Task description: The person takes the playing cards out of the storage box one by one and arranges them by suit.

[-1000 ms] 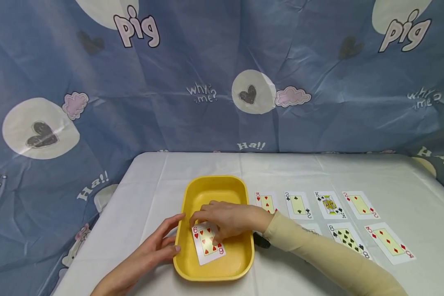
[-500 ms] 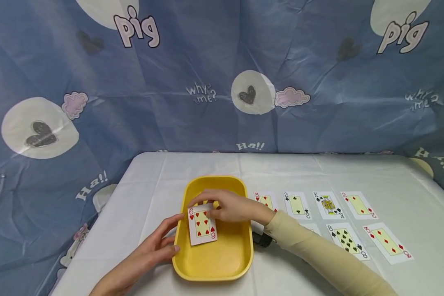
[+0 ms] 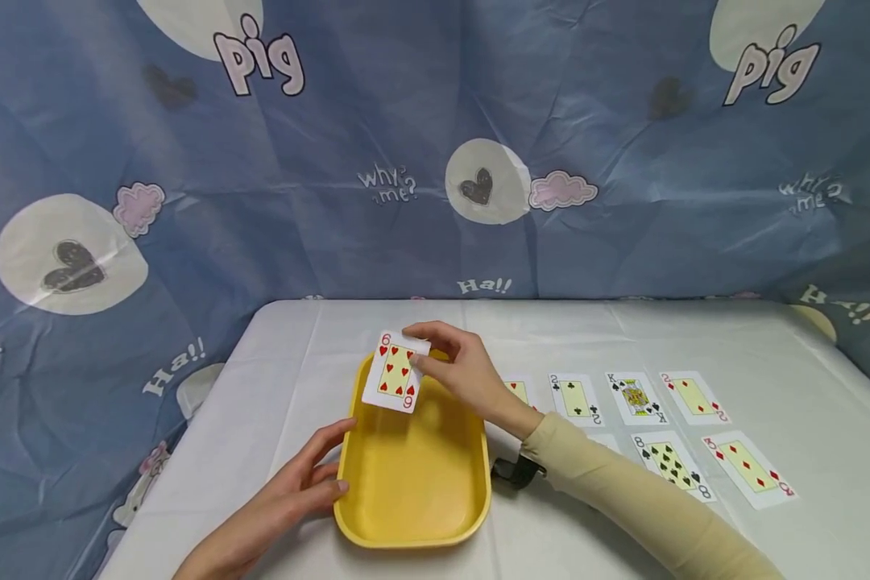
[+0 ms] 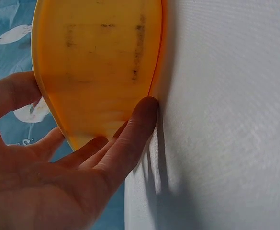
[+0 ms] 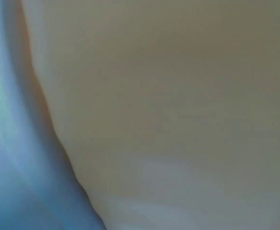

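My right hand (image 3: 464, 374) pinches a six of hearts playing card (image 3: 397, 372) between thumb and fingers. The card is face up and tilted, over the far left rim of a yellow plastic tray (image 3: 413, 475). Inside the tray, the visible floor is bare. At the tray's left side is my left hand (image 3: 300, 487), its fingertips against the outer wall. The left wrist view shows the same hand (image 4: 58, 177) with fairly straight fingers along the scuffed yellow wall (image 4: 101, 52). In the right wrist view a blurred beige surface (image 5: 168, 105) fills most of the picture.
To the right, face-up cards lie in two rows on the white tablecloth (image 3: 297, 346). They include a two of clubs (image 3: 576, 399), king of spades (image 3: 635, 398), two of diamonds (image 3: 694, 397), eight of spades (image 3: 673, 466) and five of diamonds (image 3: 748, 469). The right arm covers others partly.
My right hand has lifted the six of hearts from the tray's floor and carried it away toward the far rim. My left hand has stayed at the tray's left side.
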Available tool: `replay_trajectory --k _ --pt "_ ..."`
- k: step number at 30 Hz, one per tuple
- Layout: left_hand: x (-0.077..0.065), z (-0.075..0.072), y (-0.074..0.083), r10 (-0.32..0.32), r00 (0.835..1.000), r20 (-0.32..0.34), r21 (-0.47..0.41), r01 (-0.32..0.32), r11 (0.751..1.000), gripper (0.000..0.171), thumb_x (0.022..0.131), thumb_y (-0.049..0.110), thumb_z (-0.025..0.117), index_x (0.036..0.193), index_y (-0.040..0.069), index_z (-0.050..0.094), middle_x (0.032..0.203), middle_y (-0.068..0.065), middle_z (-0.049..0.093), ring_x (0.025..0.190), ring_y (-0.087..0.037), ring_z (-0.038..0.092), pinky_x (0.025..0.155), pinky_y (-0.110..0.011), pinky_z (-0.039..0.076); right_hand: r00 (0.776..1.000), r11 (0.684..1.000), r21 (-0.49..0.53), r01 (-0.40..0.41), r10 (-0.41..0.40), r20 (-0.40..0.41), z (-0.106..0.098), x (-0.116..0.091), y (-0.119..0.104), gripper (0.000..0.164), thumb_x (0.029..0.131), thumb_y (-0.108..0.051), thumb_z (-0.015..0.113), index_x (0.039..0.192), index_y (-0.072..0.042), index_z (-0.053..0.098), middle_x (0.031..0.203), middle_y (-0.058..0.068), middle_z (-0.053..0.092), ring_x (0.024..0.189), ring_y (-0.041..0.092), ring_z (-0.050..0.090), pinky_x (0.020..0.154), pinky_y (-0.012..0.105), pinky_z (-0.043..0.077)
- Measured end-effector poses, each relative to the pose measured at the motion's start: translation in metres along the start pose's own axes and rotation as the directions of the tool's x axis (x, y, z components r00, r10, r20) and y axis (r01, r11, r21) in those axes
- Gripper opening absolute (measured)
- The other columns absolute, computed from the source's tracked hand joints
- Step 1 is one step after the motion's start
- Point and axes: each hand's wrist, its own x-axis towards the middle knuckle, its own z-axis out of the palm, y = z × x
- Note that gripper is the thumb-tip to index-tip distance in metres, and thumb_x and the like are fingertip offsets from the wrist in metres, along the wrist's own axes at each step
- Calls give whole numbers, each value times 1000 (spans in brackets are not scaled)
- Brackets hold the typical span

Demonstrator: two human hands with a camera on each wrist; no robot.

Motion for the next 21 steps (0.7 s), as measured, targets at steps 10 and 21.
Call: replay_trajectory --k 10,21 --pt "-2 -3 0 20 1000 23 -8 -20 1000 68 98 30 60 155 26 22 162 -16 8 129 -28 49 95 -44 49 996 996 35 -80 80 -25 -44 -17 -22 37 91 1 66 128 -6 64 121 11 63 90 28 63 72 39 58" --pt "-2 -4 -1 21 999 42 -25 -20 999 69 100 29 58 156 25 19 162 -15 6 132 -30 46 95 -44 49 947 946 -50 -321 321 3 -95 -64 -38 37 91 -3 67 128 -10 63 126 13 60 90 29 65 66 47 58"
